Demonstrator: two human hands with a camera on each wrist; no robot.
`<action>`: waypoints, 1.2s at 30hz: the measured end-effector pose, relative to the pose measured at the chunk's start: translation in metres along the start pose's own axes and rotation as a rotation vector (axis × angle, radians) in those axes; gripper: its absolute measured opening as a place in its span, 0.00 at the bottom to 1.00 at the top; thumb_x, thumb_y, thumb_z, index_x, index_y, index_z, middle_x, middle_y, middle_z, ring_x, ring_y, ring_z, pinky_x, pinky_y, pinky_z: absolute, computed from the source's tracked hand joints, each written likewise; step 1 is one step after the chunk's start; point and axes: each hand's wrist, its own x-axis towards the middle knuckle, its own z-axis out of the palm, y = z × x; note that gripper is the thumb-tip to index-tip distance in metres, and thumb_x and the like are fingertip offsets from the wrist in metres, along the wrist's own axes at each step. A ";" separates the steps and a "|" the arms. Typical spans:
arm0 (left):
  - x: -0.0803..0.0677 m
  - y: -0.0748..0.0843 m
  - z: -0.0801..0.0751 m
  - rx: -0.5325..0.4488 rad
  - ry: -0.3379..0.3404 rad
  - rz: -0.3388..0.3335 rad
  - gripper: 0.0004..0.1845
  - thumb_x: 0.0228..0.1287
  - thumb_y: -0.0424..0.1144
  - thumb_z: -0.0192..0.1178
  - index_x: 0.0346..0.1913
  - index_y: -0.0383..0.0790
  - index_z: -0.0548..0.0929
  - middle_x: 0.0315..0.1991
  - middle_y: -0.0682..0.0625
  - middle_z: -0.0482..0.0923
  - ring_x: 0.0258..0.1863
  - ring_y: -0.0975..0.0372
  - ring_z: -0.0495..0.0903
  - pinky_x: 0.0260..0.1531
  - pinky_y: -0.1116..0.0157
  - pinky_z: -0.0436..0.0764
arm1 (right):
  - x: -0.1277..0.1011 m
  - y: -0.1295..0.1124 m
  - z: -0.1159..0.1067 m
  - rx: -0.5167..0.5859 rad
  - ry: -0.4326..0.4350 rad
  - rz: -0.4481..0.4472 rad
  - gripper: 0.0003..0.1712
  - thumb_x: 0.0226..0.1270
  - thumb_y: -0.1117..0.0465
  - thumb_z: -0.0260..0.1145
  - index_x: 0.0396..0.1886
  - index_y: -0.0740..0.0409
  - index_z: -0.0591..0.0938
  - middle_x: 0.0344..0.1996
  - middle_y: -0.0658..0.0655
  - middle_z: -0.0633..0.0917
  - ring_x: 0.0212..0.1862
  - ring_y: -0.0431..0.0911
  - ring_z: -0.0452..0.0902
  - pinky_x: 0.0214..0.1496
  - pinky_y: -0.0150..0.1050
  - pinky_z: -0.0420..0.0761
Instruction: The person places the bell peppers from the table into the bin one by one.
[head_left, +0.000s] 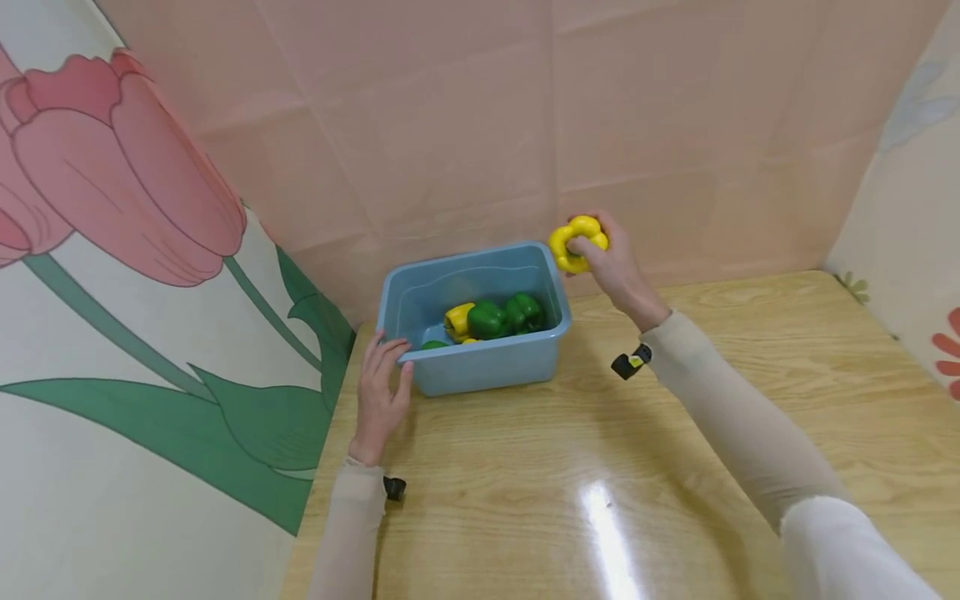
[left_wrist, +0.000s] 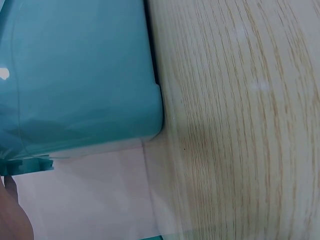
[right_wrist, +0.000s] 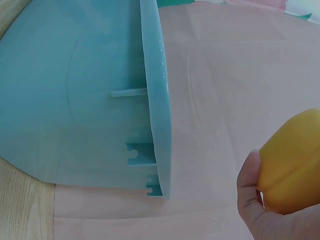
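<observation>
In the head view my right hand (head_left: 618, 271) holds a yellow bell pepper (head_left: 557, 243) up beside the right rim of a blue plastic bin (head_left: 487, 371). The right wrist view shows the same yellow bell pepper (right_wrist: 292, 160) gripped by fingers and thumb, apart from the bin's wall. My left hand (head_left: 381, 400) rests on the bin's front left corner, its fingers over the rim. Inside the bin lie green bell peppers (head_left: 489, 321) and a yellow bell pepper (head_left: 458, 322). The front wall partly hides more peppers. Only a bit of the left hand (left_wrist: 14, 220) shows in the left wrist view.
The bin stands at the back of a wooden table (head_left: 510, 483), close to a pink cloth backdrop (head_left: 435, 142). A wall panel with a painted tulip (head_left: 127, 167) rises on the left, and another pale wall (head_left: 907, 217) stands on the right.
</observation>
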 end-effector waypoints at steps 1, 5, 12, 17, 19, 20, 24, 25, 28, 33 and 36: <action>0.000 0.000 0.000 0.000 0.001 0.000 0.13 0.79 0.37 0.60 0.58 0.35 0.87 0.60 0.39 0.84 0.73 0.33 0.70 0.84 0.46 0.61 | 0.000 0.000 0.001 -0.004 -0.002 -0.001 0.24 0.78 0.59 0.60 0.69 0.60 0.73 0.51 0.54 0.78 0.44 0.48 0.78 0.40 0.34 0.90; -0.001 -0.002 0.000 -0.002 0.004 0.002 0.13 0.79 0.37 0.60 0.58 0.35 0.86 0.60 0.39 0.84 0.73 0.33 0.70 0.84 0.46 0.61 | 0.002 -0.002 0.004 -0.017 -0.003 -0.009 0.26 0.78 0.58 0.60 0.70 0.62 0.73 0.52 0.54 0.78 0.44 0.48 0.78 0.39 0.32 0.90; -0.002 -0.002 0.000 0.003 0.003 0.002 0.13 0.79 0.37 0.60 0.58 0.35 0.86 0.60 0.39 0.84 0.73 0.32 0.70 0.84 0.46 0.61 | 0.004 -0.004 0.010 -0.028 -0.010 -0.012 0.25 0.77 0.57 0.60 0.69 0.60 0.73 0.52 0.56 0.78 0.45 0.49 0.78 0.39 0.30 0.89; -0.003 -0.001 -0.001 0.002 0.006 0.002 0.13 0.79 0.36 0.60 0.58 0.35 0.86 0.60 0.38 0.84 0.72 0.32 0.71 0.83 0.46 0.61 | 0.005 -0.004 0.015 -0.009 -0.011 -0.018 0.25 0.77 0.59 0.61 0.69 0.61 0.74 0.51 0.56 0.79 0.44 0.48 0.79 0.39 0.32 0.90; -0.003 -0.001 -0.002 0.001 0.006 0.002 0.13 0.78 0.36 0.60 0.58 0.35 0.86 0.59 0.38 0.84 0.72 0.32 0.71 0.83 0.45 0.62 | 0.005 -0.004 0.017 0.006 -0.016 -0.021 0.25 0.76 0.59 0.61 0.68 0.61 0.73 0.51 0.55 0.79 0.43 0.48 0.79 0.38 0.35 0.91; -0.003 -0.001 -0.002 0.001 0.006 0.001 0.13 0.78 0.36 0.60 0.58 0.35 0.86 0.59 0.38 0.84 0.72 0.32 0.71 0.83 0.45 0.62 | 0.005 -0.005 0.018 0.012 -0.019 -0.022 0.25 0.76 0.59 0.61 0.68 0.62 0.73 0.50 0.55 0.79 0.42 0.48 0.79 0.38 0.36 0.92; -0.003 0.000 -0.002 0.000 0.007 0.003 0.13 0.78 0.35 0.60 0.58 0.35 0.86 0.59 0.38 0.84 0.72 0.32 0.70 0.83 0.45 0.62 | 0.006 -0.003 0.021 0.019 -0.025 -0.021 0.25 0.76 0.60 0.62 0.68 0.63 0.73 0.50 0.54 0.78 0.42 0.48 0.79 0.38 0.36 0.91; -0.003 0.000 -0.002 -0.001 0.007 0.003 0.13 0.78 0.35 0.60 0.58 0.35 0.86 0.59 0.38 0.84 0.72 0.32 0.70 0.83 0.45 0.61 | 0.006 -0.003 0.021 0.018 -0.025 -0.021 0.26 0.76 0.60 0.62 0.69 0.64 0.73 0.50 0.54 0.78 0.42 0.48 0.79 0.37 0.35 0.91; -0.003 0.000 -0.002 -0.005 0.006 0.004 0.13 0.78 0.35 0.60 0.58 0.35 0.86 0.60 0.38 0.84 0.73 0.31 0.70 0.83 0.45 0.61 | 0.006 -0.002 0.023 0.008 -0.028 -0.019 0.27 0.76 0.60 0.62 0.70 0.66 0.72 0.50 0.54 0.78 0.43 0.48 0.79 0.37 0.32 0.90; -0.003 0.001 -0.002 -0.011 0.005 0.002 0.13 0.79 0.36 0.60 0.58 0.35 0.86 0.60 0.38 0.84 0.73 0.31 0.70 0.83 0.45 0.61 | 0.009 -0.002 0.028 -0.056 -0.034 -0.026 0.26 0.75 0.59 0.63 0.69 0.65 0.73 0.50 0.56 0.78 0.44 0.48 0.77 0.37 0.29 0.87; -0.003 0.000 -0.002 -0.004 0.006 0.002 0.13 0.79 0.37 0.60 0.58 0.35 0.86 0.60 0.38 0.84 0.73 0.32 0.70 0.83 0.45 0.61 | 0.012 -0.003 0.031 -0.081 -0.034 -0.034 0.27 0.74 0.60 0.63 0.68 0.65 0.73 0.50 0.58 0.78 0.43 0.48 0.77 0.36 0.29 0.86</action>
